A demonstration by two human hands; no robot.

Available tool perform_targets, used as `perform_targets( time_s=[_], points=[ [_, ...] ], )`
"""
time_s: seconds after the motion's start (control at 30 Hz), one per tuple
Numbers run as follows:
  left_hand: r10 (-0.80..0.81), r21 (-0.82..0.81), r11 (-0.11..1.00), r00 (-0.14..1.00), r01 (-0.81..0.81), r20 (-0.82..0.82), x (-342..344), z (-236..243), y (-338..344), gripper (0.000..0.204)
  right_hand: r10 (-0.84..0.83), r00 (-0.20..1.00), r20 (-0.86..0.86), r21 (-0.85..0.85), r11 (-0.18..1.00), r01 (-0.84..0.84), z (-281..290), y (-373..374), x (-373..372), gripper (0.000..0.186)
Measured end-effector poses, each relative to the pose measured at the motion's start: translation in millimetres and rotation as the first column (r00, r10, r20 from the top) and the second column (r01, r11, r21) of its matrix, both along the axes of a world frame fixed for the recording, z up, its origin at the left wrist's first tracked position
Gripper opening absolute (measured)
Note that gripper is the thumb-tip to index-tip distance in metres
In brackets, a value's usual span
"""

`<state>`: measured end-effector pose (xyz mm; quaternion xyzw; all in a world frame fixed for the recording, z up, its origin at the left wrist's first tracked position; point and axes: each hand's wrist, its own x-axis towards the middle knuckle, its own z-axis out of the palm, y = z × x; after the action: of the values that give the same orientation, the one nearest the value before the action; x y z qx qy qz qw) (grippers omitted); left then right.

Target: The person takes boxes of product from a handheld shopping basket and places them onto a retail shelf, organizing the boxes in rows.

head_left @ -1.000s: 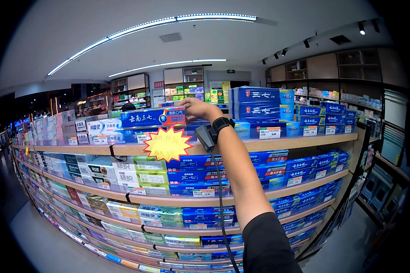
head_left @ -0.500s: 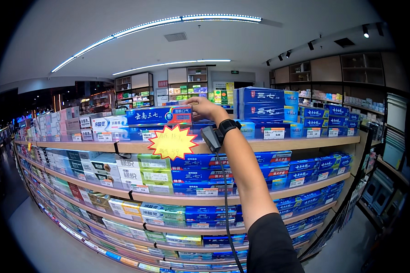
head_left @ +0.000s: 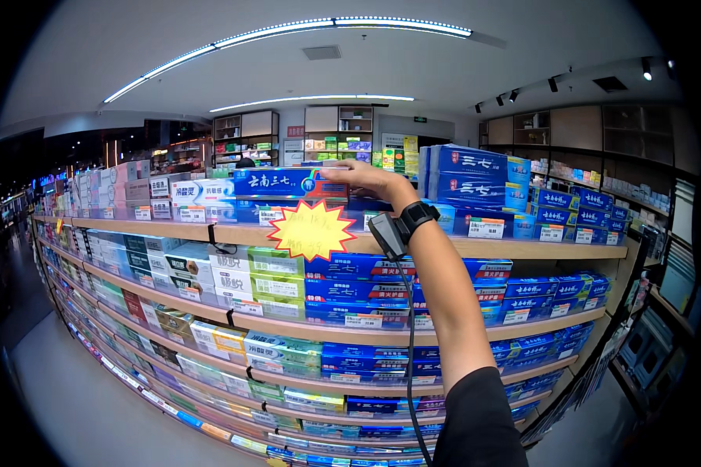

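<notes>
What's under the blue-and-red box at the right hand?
Below the blue-and-red box, another blue box shows at the left. The yellow starburst sign and a price label cover much of the rest; anything deeper can't be seen.

One bare right hand (head_left: pixel 371 180) is in view, with one black wristband (head_left: pixel 420 216), one dark boxy device (head_left: pixel 387 236) and one thin black cable (head_left: pixel 410 366). One long blue carton with a red end (head_left: pixel 271 184) lies at its fingers. There is one large yellow starburst sign with a red edge (head_left: pixel 311 236). Two big blue wrapped packs (head_left: pixel 472 163) face forward, one above the other. The light green boxes (head_left: pixel 276 285) on the second shelf stand three high. Right of the wrist, four white price tags (head_left: pixel 487 226) show on the top shelf (head_left: pixel 522 251). Two long white strip lights (head_left: pixel 311 101) and at least four black spotlights (head_left: pixel 553 84) count overhead.
</notes>
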<state>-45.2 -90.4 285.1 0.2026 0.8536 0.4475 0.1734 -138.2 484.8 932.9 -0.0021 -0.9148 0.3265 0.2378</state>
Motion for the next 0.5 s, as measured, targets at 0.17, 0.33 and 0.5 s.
perform_targets(
  time_s=[0.17, 0.33, 0.5],
  points=[
    [-0.018, 0.015, 1.000, 1.000, 0.018, 0.020, -5, 10, 5, 0.060, -0.071, 0.992, -0.107, 0.083, 0.993, 0.080, -4, 2, -12, 0.120],
    [0.014, 0.007, 1.000, 1.000, -0.014, -0.011, -9, 4, -4, 0.061, -0.091, 0.988, -0.126, 0.145, 0.983, 0.109, -4, -10, -13, 0.116],
    [0.015, 0.018, 1.000, 1.000, -0.015, -0.016, -23, -3, -11, 0.061, -0.076, 0.996, -0.049, 0.229, 0.970, 0.085, 5, -17, -13, 0.113]
  ],
)
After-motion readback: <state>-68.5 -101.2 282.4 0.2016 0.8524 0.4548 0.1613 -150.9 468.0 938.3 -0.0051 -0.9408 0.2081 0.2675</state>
